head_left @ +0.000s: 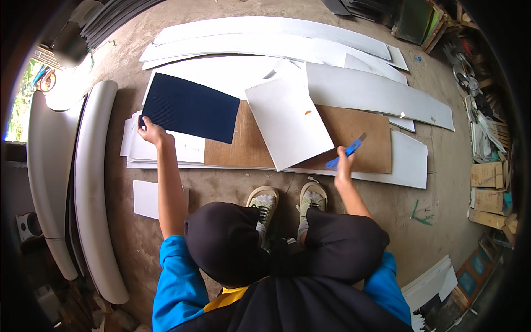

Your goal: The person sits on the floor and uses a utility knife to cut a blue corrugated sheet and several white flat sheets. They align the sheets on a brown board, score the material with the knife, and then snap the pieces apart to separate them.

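A dark navy, finely ribbed rectangular panel (191,108) is in front of you to the left, over a stack of white sheets (183,142); whether it touches them cannot be told. Your left grip (152,132) is clamped on the panel's near left corner. Your right grip (343,164) is closed around a blue utility knife (348,152), its blade end pointing away from you and to the right, above a brown board (357,135).

Between your two grips, a white rectangular sheet (290,124) lies at a tilt across the brown board, with a small orange mark near its right edge. The board itself lies on the white stack. Beyond, long white strips (265,47) are spread over the concrete floor (221,191).

Closer to you, a small white piece (146,198) lies on the floor beside your left forearm, and your pale green shoes (264,203) stand just short of the stack. Far left, a long curved white panel (95,188) runs along the floor. To the right are a scrap of green twine (421,214) and, farther out, stacked cardboard boxes (487,175).
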`<action>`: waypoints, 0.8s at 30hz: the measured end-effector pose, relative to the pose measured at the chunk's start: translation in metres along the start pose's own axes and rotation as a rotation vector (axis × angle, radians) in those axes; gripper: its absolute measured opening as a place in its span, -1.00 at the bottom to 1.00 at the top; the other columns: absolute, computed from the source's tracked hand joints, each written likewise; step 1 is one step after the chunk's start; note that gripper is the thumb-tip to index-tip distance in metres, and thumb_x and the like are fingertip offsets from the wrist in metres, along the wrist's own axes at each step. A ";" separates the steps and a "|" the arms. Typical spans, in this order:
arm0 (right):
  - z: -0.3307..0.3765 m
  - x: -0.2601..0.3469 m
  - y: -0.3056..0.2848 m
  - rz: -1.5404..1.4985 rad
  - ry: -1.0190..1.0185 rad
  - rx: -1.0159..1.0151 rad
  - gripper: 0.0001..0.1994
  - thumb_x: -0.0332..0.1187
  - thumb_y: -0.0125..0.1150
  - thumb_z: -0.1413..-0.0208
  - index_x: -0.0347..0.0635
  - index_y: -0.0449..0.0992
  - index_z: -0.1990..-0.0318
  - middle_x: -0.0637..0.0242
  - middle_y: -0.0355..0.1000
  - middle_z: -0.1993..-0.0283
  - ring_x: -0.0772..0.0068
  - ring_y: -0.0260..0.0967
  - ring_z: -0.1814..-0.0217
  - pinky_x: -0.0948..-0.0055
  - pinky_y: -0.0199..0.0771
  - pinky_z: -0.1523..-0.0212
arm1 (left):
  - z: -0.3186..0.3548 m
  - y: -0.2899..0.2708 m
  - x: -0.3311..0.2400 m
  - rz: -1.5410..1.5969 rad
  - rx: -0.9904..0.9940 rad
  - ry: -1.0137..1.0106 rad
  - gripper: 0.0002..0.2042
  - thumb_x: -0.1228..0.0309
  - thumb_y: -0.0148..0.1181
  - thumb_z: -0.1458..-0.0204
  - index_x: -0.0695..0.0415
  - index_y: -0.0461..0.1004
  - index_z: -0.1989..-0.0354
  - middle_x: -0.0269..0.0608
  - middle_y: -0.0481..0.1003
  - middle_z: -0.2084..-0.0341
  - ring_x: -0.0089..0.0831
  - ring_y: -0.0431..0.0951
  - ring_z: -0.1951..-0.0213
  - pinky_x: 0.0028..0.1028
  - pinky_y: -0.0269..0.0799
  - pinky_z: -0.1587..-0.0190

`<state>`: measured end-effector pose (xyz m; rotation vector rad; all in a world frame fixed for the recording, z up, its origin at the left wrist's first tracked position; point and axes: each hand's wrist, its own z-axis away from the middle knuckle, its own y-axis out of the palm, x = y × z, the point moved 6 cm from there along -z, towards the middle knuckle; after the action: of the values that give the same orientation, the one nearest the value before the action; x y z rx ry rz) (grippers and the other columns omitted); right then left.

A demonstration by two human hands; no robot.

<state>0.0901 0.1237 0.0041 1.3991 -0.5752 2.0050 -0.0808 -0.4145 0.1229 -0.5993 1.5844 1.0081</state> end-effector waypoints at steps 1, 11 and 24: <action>-0.014 0.009 -0.012 0.010 -0.036 -0.030 -0.80 -0.31 0.12 -0.02 -0.11 0.27 0.27 0.44 0.24 0.36 0.55 0.23 0.30 0.50 0.25 0.20 | -0.004 0.000 0.002 0.033 -0.022 -0.014 -0.83 0.48 -0.12 -0.12 0.17 0.25 0.12 -0.10 0.39 0.27 -0.35 0.47 0.32 -0.45 0.51 0.30; -0.071 0.071 0.029 0.161 0.042 0.452 -0.75 -0.27 0.13 -0.03 -0.19 0.27 0.24 0.22 0.39 0.26 0.45 0.37 0.27 0.48 0.42 0.22 | 0.085 0.107 0.107 -0.383 0.667 -0.461 -0.63 0.28 0.09 -0.01 0.13 0.35 0.01 -0.08 0.41 0.24 -0.37 0.40 0.25 -0.39 0.36 0.19; -0.069 0.013 0.066 0.514 0.014 0.437 -0.74 -0.33 0.15 0.01 -0.22 0.25 0.23 0.34 0.27 0.25 0.55 0.25 0.33 0.50 0.31 0.27 | 0.196 0.088 0.153 -0.751 1.100 -0.104 -0.31 0.03 -0.14 -0.09 0.29 -0.18 -0.23 0.26 -0.02 -0.08 0.05 0.03 -0.13 -0.09 0.06 -0.12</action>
<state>-0.0058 0.1251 -0.0079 1.6011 -0.5505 2.6724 -0.0887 -0.1829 -0.0027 -0.2849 1.3769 -0.4093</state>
